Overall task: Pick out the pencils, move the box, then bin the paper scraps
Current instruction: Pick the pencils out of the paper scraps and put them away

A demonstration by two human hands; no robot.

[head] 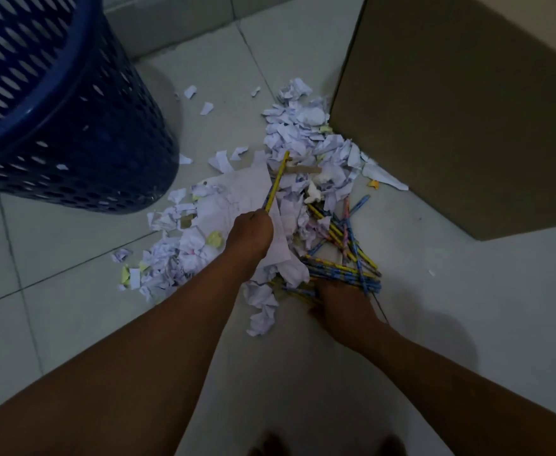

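nearest, the right hand (342,304) sits low on the pale tiled floor (467,307), gripping the ends of a bundle of blue and yellow pencils (335,278) that lie crosswise. just beyond it the left hand (252,235) is clenched on one yellow pencil (276,182), which slants away over the scraps (302,133). the scraps, white with a few yellow bits, spread in a heap across the middle of the floor. loose pencils (345,232) lie tangled at the heap's right side. farther left stands a dark blue perforated bin (72,120). farther right the brown box (460,126) stands, one corner touching the heap. at the floor's far edge a grey wall (171,21) rises. the light is dim.
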